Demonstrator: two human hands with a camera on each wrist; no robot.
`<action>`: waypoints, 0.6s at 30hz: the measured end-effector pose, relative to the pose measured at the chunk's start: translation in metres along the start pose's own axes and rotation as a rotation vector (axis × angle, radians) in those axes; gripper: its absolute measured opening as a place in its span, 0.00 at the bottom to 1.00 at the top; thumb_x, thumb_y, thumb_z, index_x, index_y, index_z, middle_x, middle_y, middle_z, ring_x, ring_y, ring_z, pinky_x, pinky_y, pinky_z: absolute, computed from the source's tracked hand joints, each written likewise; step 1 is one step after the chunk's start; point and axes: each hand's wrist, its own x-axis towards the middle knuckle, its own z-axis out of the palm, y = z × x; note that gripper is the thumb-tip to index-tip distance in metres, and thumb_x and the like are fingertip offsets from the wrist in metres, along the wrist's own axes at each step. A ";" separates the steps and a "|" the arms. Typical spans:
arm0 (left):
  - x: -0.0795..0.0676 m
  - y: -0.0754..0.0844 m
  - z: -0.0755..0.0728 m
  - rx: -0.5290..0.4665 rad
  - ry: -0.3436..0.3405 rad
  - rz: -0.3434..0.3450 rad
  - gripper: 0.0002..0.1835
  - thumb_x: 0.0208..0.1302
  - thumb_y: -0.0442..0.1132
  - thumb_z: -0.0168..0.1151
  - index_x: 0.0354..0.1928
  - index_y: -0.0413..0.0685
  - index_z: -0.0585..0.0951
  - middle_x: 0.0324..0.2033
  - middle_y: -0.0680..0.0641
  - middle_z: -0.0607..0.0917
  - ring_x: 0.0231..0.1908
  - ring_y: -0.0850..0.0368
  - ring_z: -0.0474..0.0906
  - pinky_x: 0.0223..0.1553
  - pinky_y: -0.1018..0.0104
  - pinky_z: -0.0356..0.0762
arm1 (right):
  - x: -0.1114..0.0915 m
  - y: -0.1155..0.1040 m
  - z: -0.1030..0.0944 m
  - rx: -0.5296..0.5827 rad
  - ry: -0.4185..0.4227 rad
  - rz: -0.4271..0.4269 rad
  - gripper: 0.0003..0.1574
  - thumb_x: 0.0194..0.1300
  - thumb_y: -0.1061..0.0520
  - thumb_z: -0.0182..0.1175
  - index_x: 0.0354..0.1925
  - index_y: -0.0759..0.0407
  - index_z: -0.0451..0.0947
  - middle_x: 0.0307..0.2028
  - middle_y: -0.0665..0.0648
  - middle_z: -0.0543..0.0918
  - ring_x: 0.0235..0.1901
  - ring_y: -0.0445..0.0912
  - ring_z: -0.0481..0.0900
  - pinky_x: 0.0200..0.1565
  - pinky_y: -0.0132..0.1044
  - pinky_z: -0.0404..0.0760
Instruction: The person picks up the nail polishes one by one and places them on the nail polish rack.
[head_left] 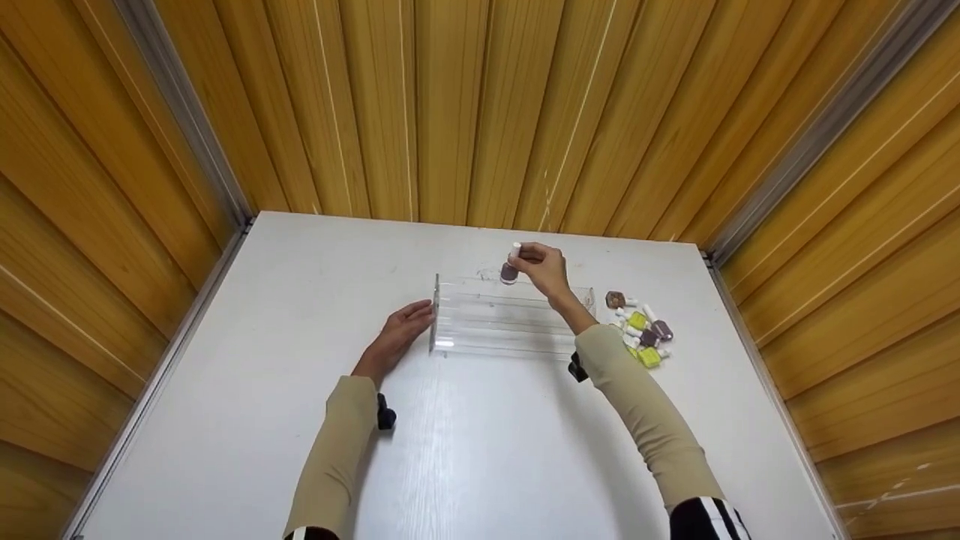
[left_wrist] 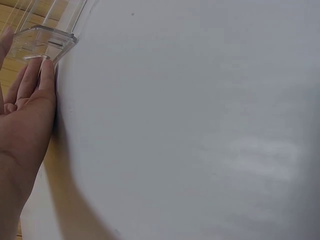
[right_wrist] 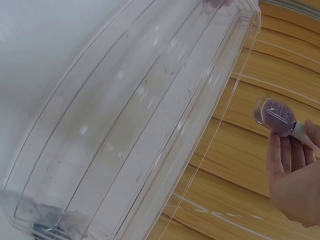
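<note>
A clear tiered plastic rack (head_left: 510,319) stands on the white table, its steps bare. My left hand (head_left: 405,330) touches the rack's left end panel with straight fingers; in the left wrist view the fingertips (left_wrist: 46,75) meet the clear panel (left_wrist: 55,40). Above the rack's back edge, my right hand (head_left: 544,268) pinches a nail polish bottle by its white cap. The bottle (head_left: 509,273) is mauve and hangs cap up. Seen from the right wrist, the mauve bottle (right_wrist: 278,117) is beyond the rack's long steps (right_wrist: 125,120), apart from them.
Right of the rack lies a loose pile of nail polish bottles, among them a yellow bottle (head_left: 649,357), a purple bottle (head_left: 662,330) and a brown glittery bottle (head_left: 615,300). Wood-patterned walls (head_left: 480,112) enclose the table's back and sides.
</note>
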 end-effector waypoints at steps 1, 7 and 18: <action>0.001 0.001 0.001 0.004 -0.001 -0.007 0.31 0.72 0.41 0.65 0.73 0.48 0.69 0.72 0.44 0.73 0.76 0.49 0.64 0.80 0.57 0.57 | 0.000 0.000 0.003 0.009 0.004 -0.004 0.20 0.63 0.64 0.70 0.53 0.70 0.83 0.47 0.67 0.88 0.38 0.36 0.85 0.46 0.27 0.86; 0.008 0.001 0.005 -0.042 -0.018 -0.015 0.31 0.72 0.39 0.65 0.73 0.44 0.68 0.73 0.41 0.72 0.75 0.48 0.65 0.78 0.59 0.60 | -0.001 -0.001 0.014 -0.014 0.003 -0.004 0.21 0.63 0.63 0.71 0.53 0.70 0.83 0.47 0.66 0.89 0.40 0.39 0.86 0.45 0.27 0.85; 0.003 0.002 -0.001 -0.068 0.005 -0.018 0.31 0.72 0.36 0.64 0.73 0.41 0.68 0.71 0.39 0.73 0.74 0.47 0.66 0.78 0.58 0.62 | -0.003 -0.004 0.039 -0.049 -0.033 -0.024 0.16 0.62 0.62 0.72 0.50 0.65 0.86 0.46 0.63 0.90 0.44 0.47 0.88 0.49 0.34 0.86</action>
